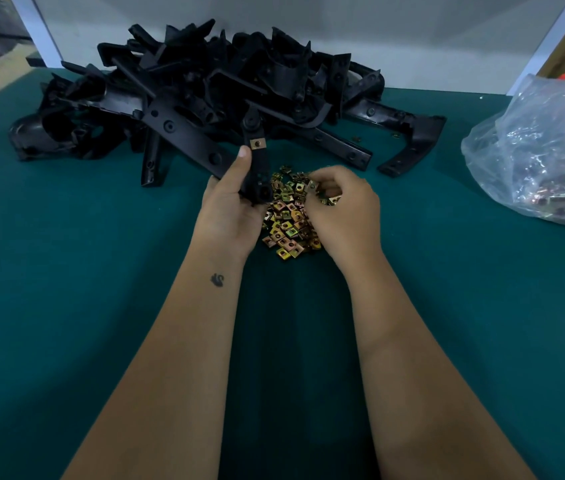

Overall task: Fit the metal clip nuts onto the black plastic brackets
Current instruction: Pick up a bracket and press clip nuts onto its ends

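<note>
My left hand (231, 199) grips a black plastic bracket (255, 161) that stands upright above the table, thumb up along its side. One metal clip nut (258, 144) sits on the bracket near the thumb tip. A loose heap of brass-coloured clip nuts (286, 220) lies on the green table between my hands. My right hand (340, 206) is curled over the heap and pinches a clip nut (312, 186) at its fingertips.
A big pile of black brackets (205, 88) fills the table's far side, with long strips reaching toward my hands. A clear plastic bag of more clip nuts (544, 157) sits at the right. White frame posts and a white wall stand behind.
</note>
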Motion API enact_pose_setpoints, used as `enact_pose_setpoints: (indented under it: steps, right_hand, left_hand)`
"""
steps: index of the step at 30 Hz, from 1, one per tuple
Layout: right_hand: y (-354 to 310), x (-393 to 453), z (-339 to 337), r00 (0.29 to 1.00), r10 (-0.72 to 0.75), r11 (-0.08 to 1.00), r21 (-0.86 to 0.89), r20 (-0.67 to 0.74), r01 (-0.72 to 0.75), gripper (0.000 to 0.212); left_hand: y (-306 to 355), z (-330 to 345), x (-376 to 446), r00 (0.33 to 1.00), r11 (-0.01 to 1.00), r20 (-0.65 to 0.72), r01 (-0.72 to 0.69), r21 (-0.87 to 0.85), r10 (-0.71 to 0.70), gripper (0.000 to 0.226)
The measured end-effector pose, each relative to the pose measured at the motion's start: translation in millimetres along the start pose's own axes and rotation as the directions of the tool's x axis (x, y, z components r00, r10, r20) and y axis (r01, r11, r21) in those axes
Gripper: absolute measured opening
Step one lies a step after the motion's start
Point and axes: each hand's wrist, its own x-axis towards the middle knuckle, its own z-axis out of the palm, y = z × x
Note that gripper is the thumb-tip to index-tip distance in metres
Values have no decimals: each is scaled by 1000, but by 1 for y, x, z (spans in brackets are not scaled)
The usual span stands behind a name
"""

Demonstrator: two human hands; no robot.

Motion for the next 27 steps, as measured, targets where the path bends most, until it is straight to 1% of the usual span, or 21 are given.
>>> enact_pose_setpoints:
  steps: [2,6,10,13,17,19,21,23,24,25,26,27]
  right_hand:
    - [-3,-1,1,999,36,994,102,-22,-34,20]
    - [-4,0,0,999,42,982,187,-34,-35,23]
    - [-6,0,2,996,93,936,343,-15,-82,20]
    - [-8,2,2,984,178,855,492,25,-167,17]
    - [-10,4,0,969,217,649,724,117,-233,24]
    - [-11,4,-1,968,208,592,770,138,-237,21]
    - [-12,4,-1,968,208,565,791,140,-236,16]
    - [-12,4,-2,966,223,545,805,129,-233,17]
    - [-11,5,-3,966,231,550,804,114,-227,18]
    - [-11,5,-3,968,234,595,776,84,-211,19]
    - [-10,5,-4,973,228,701,688,33,-187,18]
    - [-8,6,-4,980,198,837,525,-26,-155,17]
  left_hand:
    - [-1,1,0,1000,1000,0,-2,31,2,50]
    - [-2,1,-1,1000,999,7,3,40,-3,46]
    - [-1,2,-2,1000,999,9,12,39,-13,42]
    - [-2,1,-2,999,997,36,20,81,-23,31]
    - [-5,0,-2,997,984,78,6,177,-20,37]
    - [-6,0,-2,996,980,93,-7,199,-11,37]
    - [-6,1,-2,994,978,111,-16,207,-7,38]
    - [-7,1,-2,993,980,121,-21,200,-4,40]
    - [-7,1,-2,993,982,120,-21,188,-1,40]
    - [-7,1,-2,993,985,115,-23,173,3,40]
    - [-6,1,-2,994,987,107,-26,157,9,39]
    - [-5,1,-1,995,990,97,-32,139,19,38]
